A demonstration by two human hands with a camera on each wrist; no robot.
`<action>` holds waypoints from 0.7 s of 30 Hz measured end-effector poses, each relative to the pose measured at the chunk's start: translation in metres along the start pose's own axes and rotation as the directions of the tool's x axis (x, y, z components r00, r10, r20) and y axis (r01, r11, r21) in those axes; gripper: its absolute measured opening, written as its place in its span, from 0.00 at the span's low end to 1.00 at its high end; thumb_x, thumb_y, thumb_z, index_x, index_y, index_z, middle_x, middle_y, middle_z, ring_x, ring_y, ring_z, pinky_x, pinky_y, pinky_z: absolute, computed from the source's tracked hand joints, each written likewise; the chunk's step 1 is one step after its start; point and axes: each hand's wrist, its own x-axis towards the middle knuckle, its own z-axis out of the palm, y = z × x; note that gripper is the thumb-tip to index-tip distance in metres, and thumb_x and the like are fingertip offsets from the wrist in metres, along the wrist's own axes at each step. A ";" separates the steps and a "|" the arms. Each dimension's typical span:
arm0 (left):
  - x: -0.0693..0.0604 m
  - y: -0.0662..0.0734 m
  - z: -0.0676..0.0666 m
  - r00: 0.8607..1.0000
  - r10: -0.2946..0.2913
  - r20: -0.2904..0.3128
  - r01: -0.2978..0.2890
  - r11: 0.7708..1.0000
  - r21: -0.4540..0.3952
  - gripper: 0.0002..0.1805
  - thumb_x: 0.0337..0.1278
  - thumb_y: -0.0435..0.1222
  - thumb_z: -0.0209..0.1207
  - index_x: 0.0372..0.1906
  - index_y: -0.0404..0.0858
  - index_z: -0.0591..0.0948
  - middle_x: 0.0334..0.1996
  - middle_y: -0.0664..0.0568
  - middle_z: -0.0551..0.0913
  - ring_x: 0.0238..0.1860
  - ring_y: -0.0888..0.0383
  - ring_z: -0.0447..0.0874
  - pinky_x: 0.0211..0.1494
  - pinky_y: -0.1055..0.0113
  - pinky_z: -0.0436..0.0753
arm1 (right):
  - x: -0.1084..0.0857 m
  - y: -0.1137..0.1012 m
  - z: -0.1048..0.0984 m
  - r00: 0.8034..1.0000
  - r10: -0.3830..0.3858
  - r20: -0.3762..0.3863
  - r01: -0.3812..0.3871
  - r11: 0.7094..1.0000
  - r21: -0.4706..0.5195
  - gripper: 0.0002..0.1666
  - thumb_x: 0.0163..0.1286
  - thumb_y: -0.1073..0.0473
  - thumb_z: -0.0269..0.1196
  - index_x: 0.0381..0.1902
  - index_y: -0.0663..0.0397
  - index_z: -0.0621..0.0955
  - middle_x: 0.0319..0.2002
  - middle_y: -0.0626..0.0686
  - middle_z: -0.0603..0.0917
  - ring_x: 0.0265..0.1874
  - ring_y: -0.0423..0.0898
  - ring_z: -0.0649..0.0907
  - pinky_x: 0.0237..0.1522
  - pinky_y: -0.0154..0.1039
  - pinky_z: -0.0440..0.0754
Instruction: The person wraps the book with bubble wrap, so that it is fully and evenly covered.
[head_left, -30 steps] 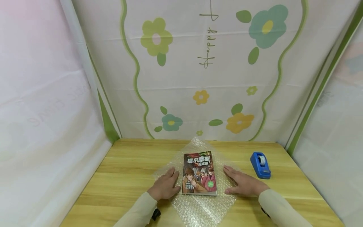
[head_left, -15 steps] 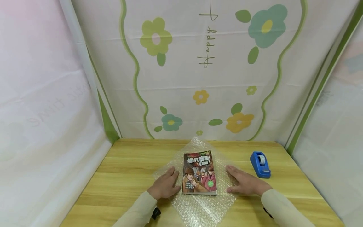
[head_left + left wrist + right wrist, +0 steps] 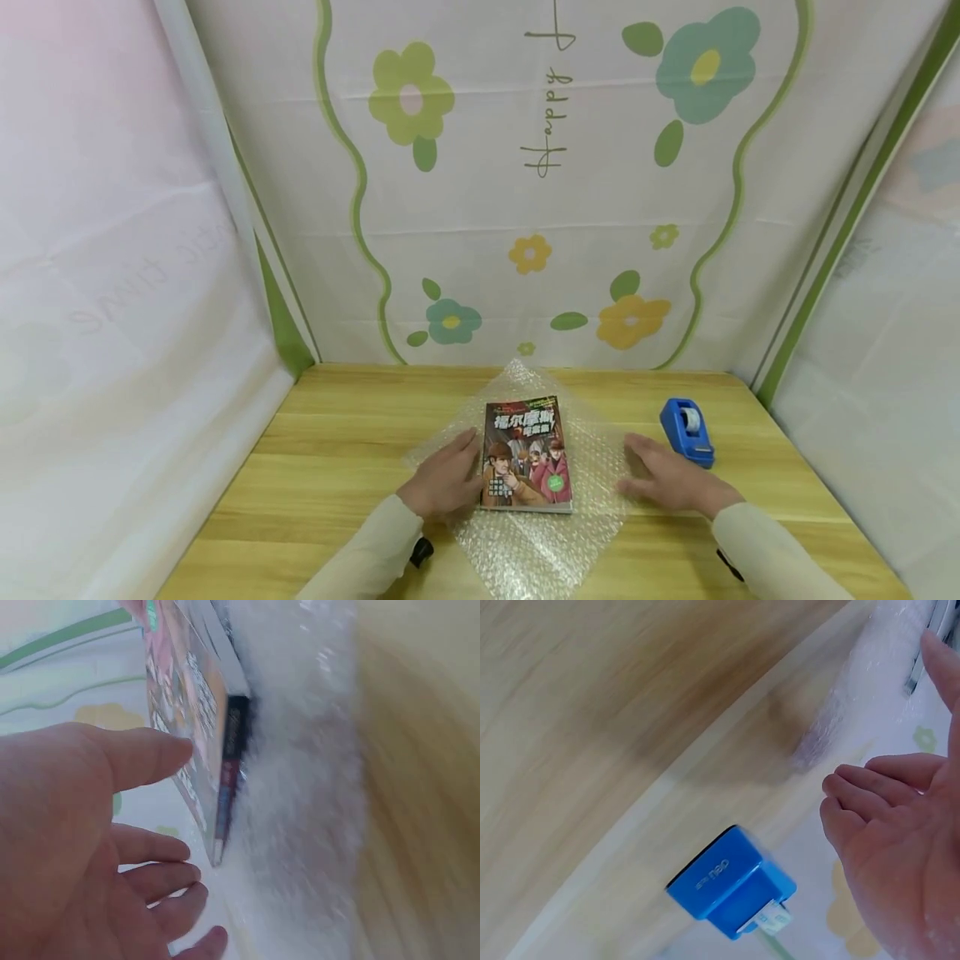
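Observation:
A book with an illustrated cover (image 3: 527, 454) lies face up on a sheet of bubble wrap (image 3: 536, 554), whose corners point toward and away from the person. My left hand (image 3: 444, 479) is at the book's left edge, fingers relaxed; the left wrist view shows this hand (image 3: 90, 840) beside the spine (image 3: 231, 765), gripping nothing. Over the wrap's right corner, my right hand (image 3: 671, 475) is apart from the book with its fingers extended. In the right wrist view the right hand (image 3: 900, 825) holds nothing, and the wrap's edge (image 3: 829, 724) is near its fingertips.
A blue tape dispenser (image 3: 687, 433) stands on the wooden table (image 3: 322, 467) beyond my right hand, close to it. Printed floral cloth (image 3: 465, 200) hangs behind the table, with more cloth at both sides.
My right hand has moved right, away from the book. My left hand has shifted slightly right and up toward the book's left edge. Book and wrap stay in place.

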 end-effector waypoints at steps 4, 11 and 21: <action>0.013 0.011 0.003 0.997 0.080 -0.011 -0.080 0.996 0.044 0.37 0.79 0.43 0.56 0.80 0.25 0.62 0.82 0.34 0.60 0.82 0.39 0.62 0.82 0.45 0.68 | -0.002 0.003 -0.003 0.999 0.008 -0.037 -0.008 1.000 -0.018 0.53 0.74 0.38 0.66 0.77 0.76 0.64 0.74 0.76 0.69 0.73 0.75 0.70 0.73 0.71 0.70; 0.038 0.035 0.014 0.981 0.195 -0.007 -0.191 0.966 0.175 0.38 0.77 0.47 0.59 0.81 0.31 0.64 0.82 0.39 0.64 0.81 0.45 0.67 0.82 0.50 0.71 | 0.000 0.009 -0.003 0.998 0.025 -0.055 -0.028 0.999 -0.044 0.51 0.74 0.38 0.67 0.74 0.77 0.68 0.70 0.75 0.75 0.70 0.74 0.75 0.69 0.71 0.74; 0.060 0.059 0.030 0.968 0.247 0.042 -0.249 0.934 0.254 0.36 0.78 0.50 0.58 0.80 0.37 0.67 0.81 0.45 0.67 0.81 0.52 0.68 0.82 0.59 0.72 | 0.005 0.016 -0.002 0.988 0.051 -0.144 -0.060 0.996 -0.059 0.44 0.72 0.46 0.71 0.66 0.81 0.75 0.62 0.76 0.81 0.63 0.73 0.81 0.62 0.68 0.82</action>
